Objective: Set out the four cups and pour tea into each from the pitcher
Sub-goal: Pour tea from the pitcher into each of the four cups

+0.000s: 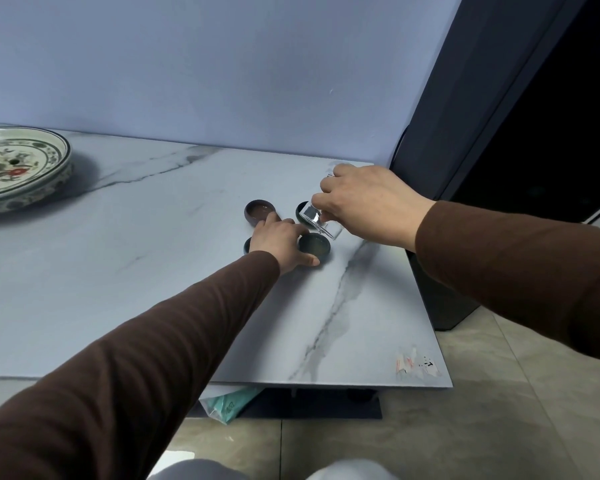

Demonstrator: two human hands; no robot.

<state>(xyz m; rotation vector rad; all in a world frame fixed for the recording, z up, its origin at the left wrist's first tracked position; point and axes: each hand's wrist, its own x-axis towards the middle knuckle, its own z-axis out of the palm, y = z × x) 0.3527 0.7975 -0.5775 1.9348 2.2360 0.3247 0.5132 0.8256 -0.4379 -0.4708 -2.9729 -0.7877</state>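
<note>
Several small dark cups stand close together on the marble table [153,271]. A brown cup [260,211] sits at the back left and holds some liquid. A dark green cup [314,247] at the front right also holds liquid. My left hand [281,242] rests beside that cup, thumb and fingers against its side, and covers most of another dark cup [247,245]. My right hand [364,202] grips a clear glass pitcher [317,220], tilted spout-down over the cups. A further dark cup [301,210] is mostly hidden behind the pitcher.
A large painted ceramic plate [18,168] sits at the table's far left. A dark cabinet [499,133] stands right of the table. The table's right edge [426,306] drops to a tiled floor. A teal bag [229,403] lies under the table.
</note>
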